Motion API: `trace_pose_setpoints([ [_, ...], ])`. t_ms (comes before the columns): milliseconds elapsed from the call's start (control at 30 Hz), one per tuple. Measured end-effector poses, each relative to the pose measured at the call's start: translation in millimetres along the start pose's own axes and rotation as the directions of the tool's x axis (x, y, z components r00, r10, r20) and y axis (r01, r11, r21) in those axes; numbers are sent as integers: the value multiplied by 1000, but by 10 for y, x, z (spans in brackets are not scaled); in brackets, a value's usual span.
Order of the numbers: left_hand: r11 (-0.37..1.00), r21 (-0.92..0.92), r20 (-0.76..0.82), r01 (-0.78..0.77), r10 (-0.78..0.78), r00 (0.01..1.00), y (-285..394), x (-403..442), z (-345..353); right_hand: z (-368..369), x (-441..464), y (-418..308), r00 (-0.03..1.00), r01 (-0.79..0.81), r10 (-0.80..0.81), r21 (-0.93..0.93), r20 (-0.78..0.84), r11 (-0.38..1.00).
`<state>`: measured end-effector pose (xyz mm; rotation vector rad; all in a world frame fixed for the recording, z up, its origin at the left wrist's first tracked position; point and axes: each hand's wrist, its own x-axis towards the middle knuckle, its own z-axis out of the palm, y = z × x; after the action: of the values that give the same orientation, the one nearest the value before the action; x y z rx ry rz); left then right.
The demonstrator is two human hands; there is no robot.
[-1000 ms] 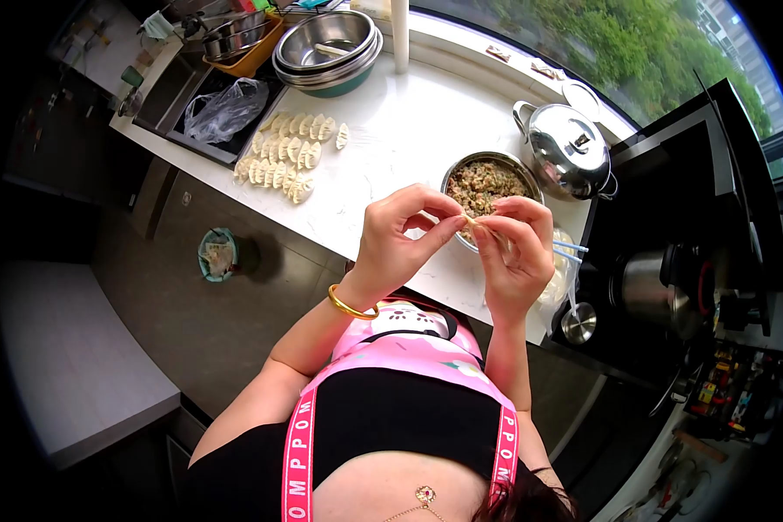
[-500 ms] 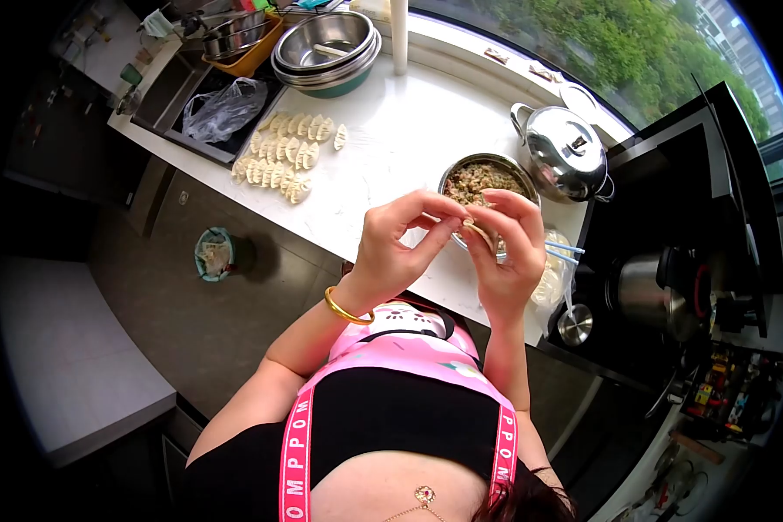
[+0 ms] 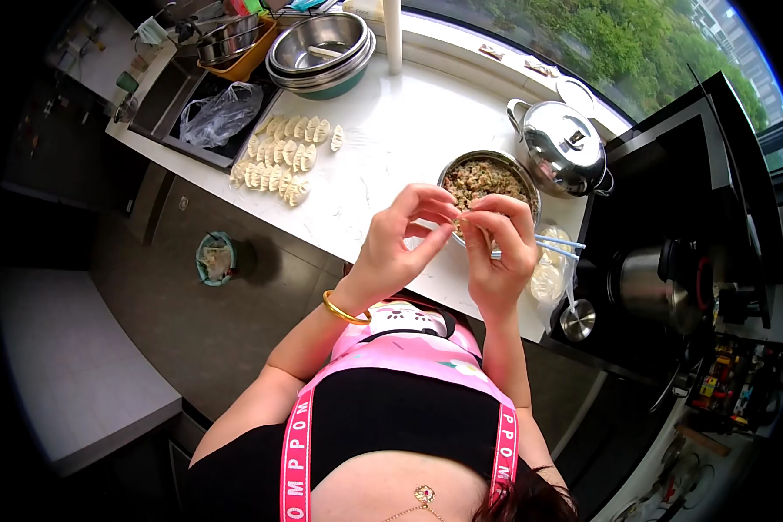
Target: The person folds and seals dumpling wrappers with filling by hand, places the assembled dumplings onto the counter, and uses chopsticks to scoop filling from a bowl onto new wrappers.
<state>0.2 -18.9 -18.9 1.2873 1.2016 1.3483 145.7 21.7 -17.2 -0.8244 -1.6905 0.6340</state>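
Note:
My left hand, with a gold bangle at the wrist, and my right hand meet fingertip to fingertip above the counter's front part. Between them they pinch a small dumpling; only a sliver of pale dough shows, the rest being hidden by fingers. Just behind the hands is a steel bowl of minced filling, partly covered by my right fingers. Blue chopsticks stick out to the right of that bowl. Beside my right wrist lie round dough wrappers in clear plastic.
Rows of pleated dumplings lie at the counter's left. Stacked steel bowls and a plastic bag are behind them. A lidded pot stands back right, near the dark stove. A bin sits on the floor.
My fingers have shifted slightly around the dumpling, and less of its dough shows. My right hand has turned a little inward. The wrappers are more visible now.

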Motion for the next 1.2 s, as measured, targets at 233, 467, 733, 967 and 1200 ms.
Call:
trace_pose_setpoints([
  [233, 987, -145, 199, 75, -45, 979, -171, 35, -32, 30, 50, -3, 994, -11, 12, -9, 105, 1000],
  [467, 858, -481, 140, 183, -131, 981, -265, 40, -3, -96, 69, -122, 947, -219, 200, 49, 253, 975],
  [733, 812, -545, 74, 209, -202, 977, -213, 34, 47, -107, -97, 18, 965, -261, 260, 65, 23, 963],
  [967, 983, -179, -110, 31, -52, 993, -237, 33, 101, -35, -131, 50, 970, -239, 241, 50, -42, 970],
  [1200, 996, 54, -279, -71, 83, 957, -181, 58, 130, 76, -114, 12, 984, -141, 142, 12, -110, 990],
])
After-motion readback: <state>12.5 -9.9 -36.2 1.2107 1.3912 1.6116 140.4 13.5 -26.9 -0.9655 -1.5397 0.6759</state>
